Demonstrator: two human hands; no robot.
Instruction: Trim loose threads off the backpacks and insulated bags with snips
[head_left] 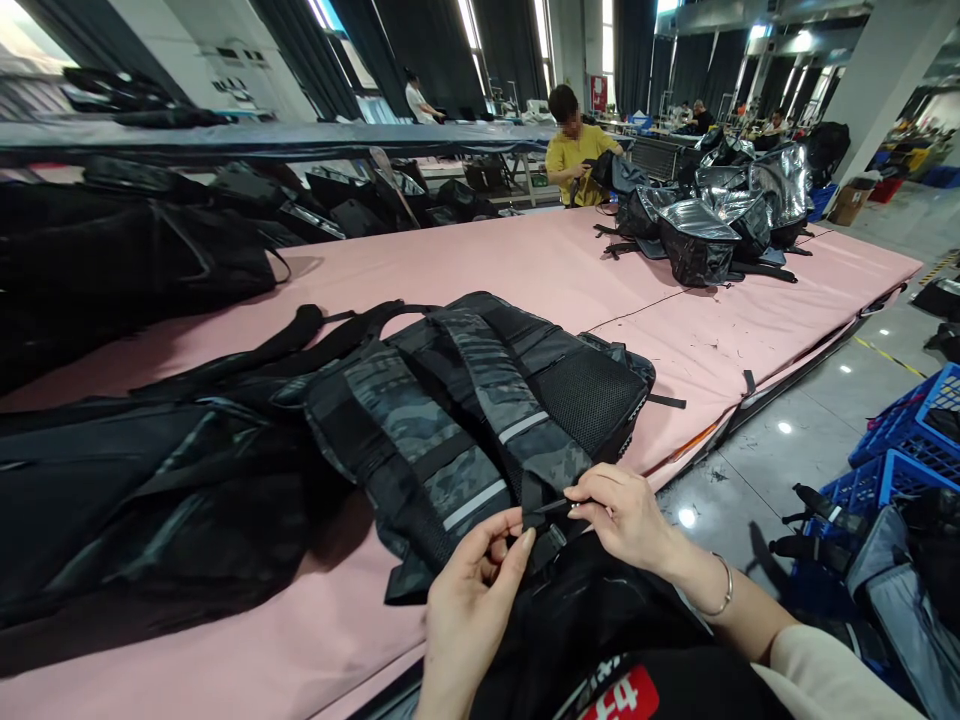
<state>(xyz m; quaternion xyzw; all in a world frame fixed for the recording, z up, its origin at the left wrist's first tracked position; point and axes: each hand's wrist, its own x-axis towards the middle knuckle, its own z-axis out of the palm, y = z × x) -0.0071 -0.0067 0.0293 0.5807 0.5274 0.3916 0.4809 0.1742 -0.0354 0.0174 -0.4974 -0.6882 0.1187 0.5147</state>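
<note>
A dark camouflage backpack [420, 400] lies on the pink table with its two padded shoulder straps facing up. Reflective stripes cross both straps. At the near end, my left hand [480, 570] is closed, with thumb and fingers pinching a black webbing strap [534, 515] beside a buckle [551, 540]. My right hand [619, 515] is closed in a pinch just right of it, over the same webbing. Something thin and dark shows at its fingertips, too small to name.
Black bags [150, 500] crowd the table's left side. Silver-lined bags [705, 235] are heaped at the far end, where a person in a yellow top [581, 150] handles one. Blue crates [900, 440] stand on the floor at right. The pink table [480, 258] extends away.
</note>
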